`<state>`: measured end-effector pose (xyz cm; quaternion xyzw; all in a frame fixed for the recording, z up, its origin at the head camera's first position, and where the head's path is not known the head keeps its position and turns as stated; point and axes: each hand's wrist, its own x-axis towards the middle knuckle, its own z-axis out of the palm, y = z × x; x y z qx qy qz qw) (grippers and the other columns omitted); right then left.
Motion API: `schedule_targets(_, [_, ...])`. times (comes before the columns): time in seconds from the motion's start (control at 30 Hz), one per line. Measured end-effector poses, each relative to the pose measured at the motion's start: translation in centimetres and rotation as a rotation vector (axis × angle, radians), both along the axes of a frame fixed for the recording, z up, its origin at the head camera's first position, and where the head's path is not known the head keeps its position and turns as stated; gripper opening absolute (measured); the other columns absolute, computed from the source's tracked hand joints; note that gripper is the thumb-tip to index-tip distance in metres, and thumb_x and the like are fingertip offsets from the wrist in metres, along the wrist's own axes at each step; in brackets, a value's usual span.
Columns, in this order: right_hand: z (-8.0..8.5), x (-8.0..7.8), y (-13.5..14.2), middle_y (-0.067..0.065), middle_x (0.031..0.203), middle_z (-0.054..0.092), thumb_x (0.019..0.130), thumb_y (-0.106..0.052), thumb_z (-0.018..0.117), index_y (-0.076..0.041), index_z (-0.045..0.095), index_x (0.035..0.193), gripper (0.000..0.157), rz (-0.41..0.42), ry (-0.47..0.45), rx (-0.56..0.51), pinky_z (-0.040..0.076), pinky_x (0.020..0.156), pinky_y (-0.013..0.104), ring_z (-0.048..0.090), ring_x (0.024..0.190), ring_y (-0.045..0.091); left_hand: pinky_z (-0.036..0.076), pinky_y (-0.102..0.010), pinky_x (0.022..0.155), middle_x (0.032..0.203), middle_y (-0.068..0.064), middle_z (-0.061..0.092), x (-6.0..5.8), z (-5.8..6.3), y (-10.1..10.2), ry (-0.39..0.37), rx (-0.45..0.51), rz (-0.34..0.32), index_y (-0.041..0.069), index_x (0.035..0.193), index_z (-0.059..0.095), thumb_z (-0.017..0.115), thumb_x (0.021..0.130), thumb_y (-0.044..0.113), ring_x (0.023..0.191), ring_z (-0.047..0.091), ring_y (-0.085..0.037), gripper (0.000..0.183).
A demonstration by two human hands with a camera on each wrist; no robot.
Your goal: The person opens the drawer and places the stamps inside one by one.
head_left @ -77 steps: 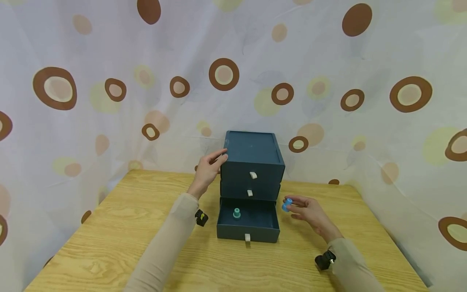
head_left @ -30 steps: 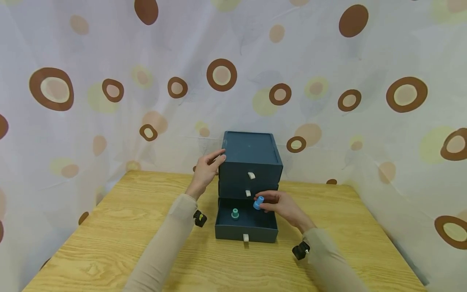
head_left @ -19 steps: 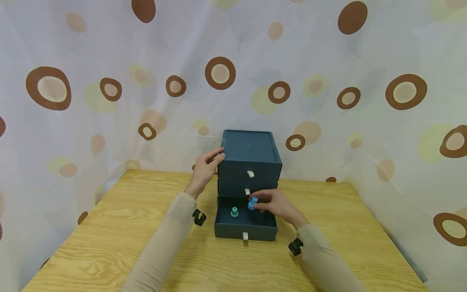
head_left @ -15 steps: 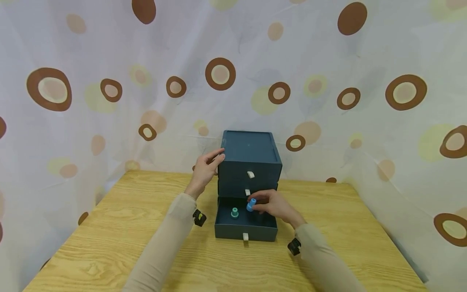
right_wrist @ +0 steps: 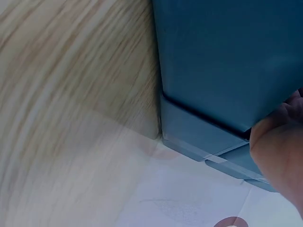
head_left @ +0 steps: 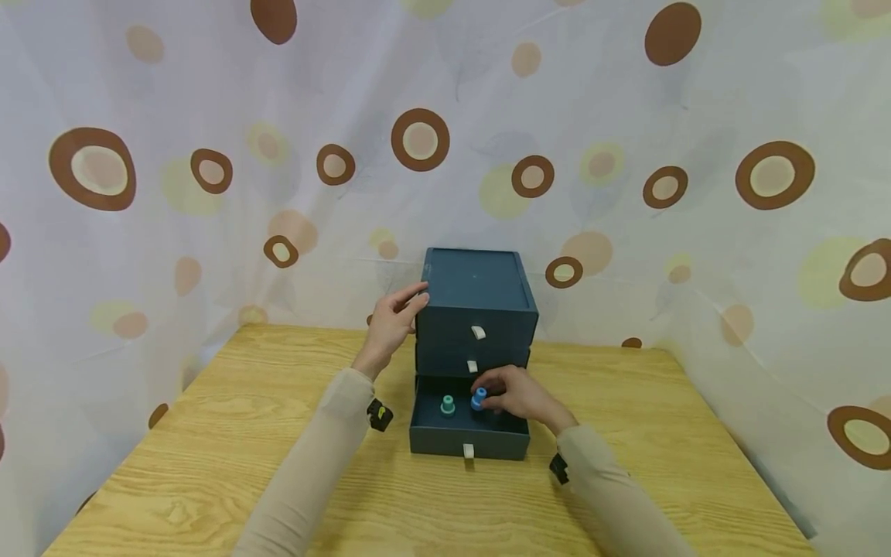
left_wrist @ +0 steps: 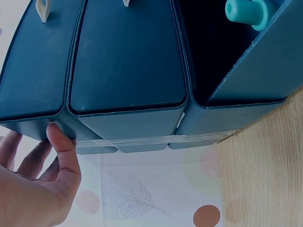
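A dark blue drawer unit [head_left: 476, 280] stands on the table with its bottom drawer [head_left: 445, 442] pulled out. My right hand [head_left: 524, 396] reaches into that drawer, thumb and fingers pinching a small blue stepped plug [head_left: 479, 398] with a wide base, upright at or near the drawer floor. To its left a green stepped plug [head_left: 448, 405] stands upright, also seen as a teal piece [left_wrist: 246, 12] in the left wrist view. My left hand [head_left: 390, 329] touches the unit's upper left side with its fingertips, fingers fairly straight. In the right wrist view the drawer wall hides the right fingertips.
Two upper drawers with white pull tabs [head_left: 478, 333] are closed above the open one. The wooden table [head_left: 278, 433] extends to both sides. Behind it hangs a white curtain [head_left: 473, 77] with brown and yellow round patterns.
My right hand has carried the blue plug leftward from beside the unit into the open drawer, then lowered it beside the green plug. The left hand keeps its place on the unit.
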<state>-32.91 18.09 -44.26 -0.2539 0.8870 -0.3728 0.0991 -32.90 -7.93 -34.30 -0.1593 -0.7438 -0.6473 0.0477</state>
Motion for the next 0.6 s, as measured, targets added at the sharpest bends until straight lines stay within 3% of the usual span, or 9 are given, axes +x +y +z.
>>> schedule_targets(0.13, [-0.02, 0.09, -0.16, 0.010, 0.107, 0.072, 0.090, -0.005, 0.070, -0.005, 0.070, 0.110, 0.020, 0.013, 0.025, 0.042, 0.057, 0.063, 0.027, 0.069, 0.078, 0.014, 0.051, -0.040, 0.084, 0.151, -0.008, 0.045, 0.13, 0.04, -0.01, -0.002, 0.000, 0.016, 0.013, 0.146, 0.049, 0.052, 0.103, 0.028, 0.132, 0.049, -0.026, 0.045])
schedule_targets(0.33, [-0.05, 0.27, -0.39, 0.010, 0.104, 0.072, 0.087, 0.000, 0.071, -0.006, 0.070, 0.107, 0.020, -0.004, 0.037, 0.085, 0.057, 0.063, 0.027, 0.068, 0.075, 0.014, 0.047, -0.056, 0.094, 0.151, -0.008, 0.045, 0.28, 0.20, 0.07, -0.021, 0.016, 0.019, 0.014, 0.145, 0.050, 0.053, 0.103, 0.028, 0.131, 0.049, -0.028, 0.045])
schedule_targets(0.6, [0.08, 0.31, -0.24, 0.014, 0.115, 0.071, 0.087, 0.001, 0.070, -0.002, 0.069, 0.117, 0.030, 0.017, 0.029, 0.082, 0.058, 0.068, 0.027, 0.071, 0.090, 0.020, 0.047, -0.052, 0.092, 0.151, -0.007, 0.045, 0.16, 0.29, 0.15, -0.027, 0.012, 0.019, 0.014, 0.144, 0.051, 0.054, 0.102, 0.029, 0.131, 0.049, -0.027, 0.045])
